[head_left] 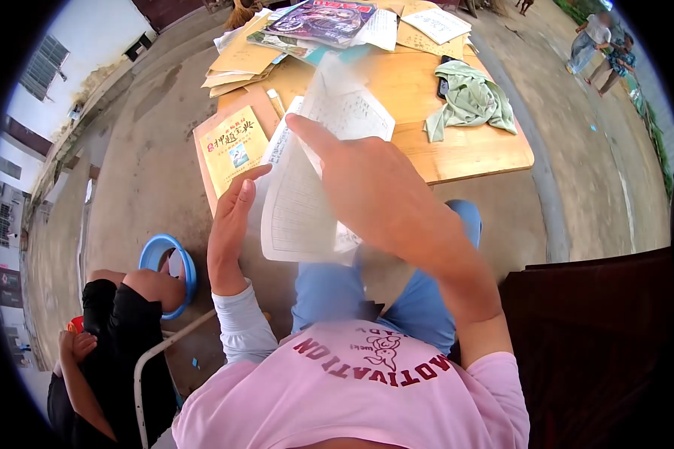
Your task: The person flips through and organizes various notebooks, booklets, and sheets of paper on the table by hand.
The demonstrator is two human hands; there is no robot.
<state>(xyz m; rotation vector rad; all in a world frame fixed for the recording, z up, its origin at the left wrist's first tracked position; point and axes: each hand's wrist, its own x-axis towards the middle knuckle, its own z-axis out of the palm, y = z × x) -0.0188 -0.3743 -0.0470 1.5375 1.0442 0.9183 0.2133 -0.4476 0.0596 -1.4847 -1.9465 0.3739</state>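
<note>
Wearing shirt (352, 404); with right hand (382, 187) pointing, left hand (232, 217) half-open off table's (483, 153) edge, paper (299, 206) grip unclear; in basin (190, 278), something pinkish (174, 264).

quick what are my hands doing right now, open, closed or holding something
Left hand: open, beside the pages; contact unclear.
Right hand: index finger extended over the pages; whether it grips them can't be told.

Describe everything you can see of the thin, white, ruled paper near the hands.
The thin, white, ruled paper looks bent and layered, with faint lines below, dark marks above and a blurred upper end. It reaches from above the yellow wooden table past its near edge. The pointing right hand covers part of it; the left hand is beside its left edge. Contact is unclear.
</note>
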